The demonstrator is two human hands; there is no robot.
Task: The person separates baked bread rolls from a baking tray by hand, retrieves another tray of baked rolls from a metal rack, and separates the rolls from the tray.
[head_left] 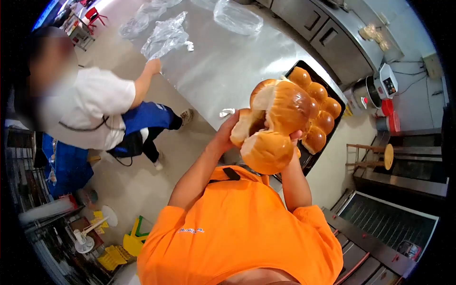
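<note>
Both my hands hold up a cluster of joined golden-brown buns (287,107) in front of my chest, with pale torn sides showing. My left hand (227,134) grips the cluster at its left end, fingers partly hidden behind the bread. Under the right side, my right hand (295,142) supports it, mostly covered by the buns. Just beyond, a black tray (338,97) at the right edge of the metal table (213,71) holds several more glossy buns (324,122).
A person in a white shirt (90,97) stands at left, one hand at the table edge. Clear plastic bags (166,35) lie on the table's far part. A wooden stool (388,156) and a scale (387,80) are at right; a yellow stool (133,244) is at lower left.
</note>
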